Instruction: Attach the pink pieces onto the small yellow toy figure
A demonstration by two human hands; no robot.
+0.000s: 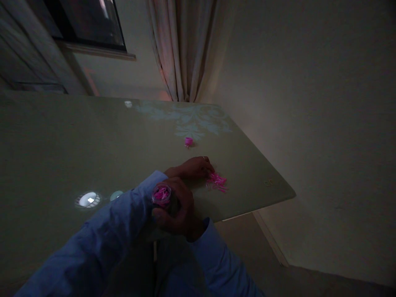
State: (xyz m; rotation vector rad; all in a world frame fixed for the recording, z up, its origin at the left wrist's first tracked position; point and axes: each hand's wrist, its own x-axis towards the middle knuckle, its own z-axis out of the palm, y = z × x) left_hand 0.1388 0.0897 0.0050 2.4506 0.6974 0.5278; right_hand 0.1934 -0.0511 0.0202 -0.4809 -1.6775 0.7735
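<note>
Holding a small clear jar (pixel 161 194) in my right hand (pixel 177 212), I have my grip wrapped closed around its body just above the near edge of the desk (pixel 62 148), its open mouth facing up and toward me. Pink strips already sit inside it, so by my reckoning part of the gathering is done.

Beyond the jar, my left hand (pixel 193 167) rests on the desk with its fingertips pressed down at the edge of a loose scatter of pink strips (pixel 217 182); the light is too dim to tell whether that grip has pinched any or only touches them. That pile lying outside the jar is what I judge is left to collect.

Farther back, well apart from both hands, a small pink cap (pixel 188 141) stands alone, so the jar is not yet closed.

No brand, label or readable writing shows anywhere; a pale leaf pattern (pixel 188 119) marks the far desk.
</note>
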